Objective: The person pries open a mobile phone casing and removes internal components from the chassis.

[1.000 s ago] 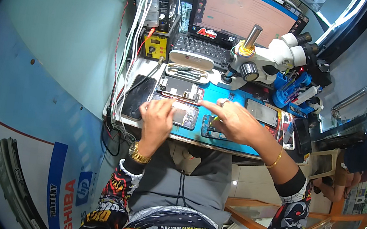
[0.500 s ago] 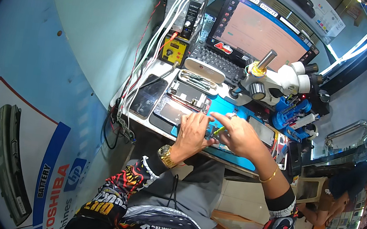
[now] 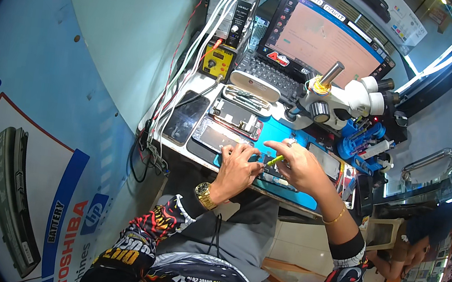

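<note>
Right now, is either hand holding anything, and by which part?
The right hand pinches a slim yellow-green tool by its upper end, tip down over the opened phone on the blue mat. The left hand rests flat, steadying the phone.

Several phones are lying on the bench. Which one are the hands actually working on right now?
The dark phone on the blue mat, under both hands: left hand steadies it, right hand holds a yellow-green tool to it. The other phones lie untouched further left.
</note>
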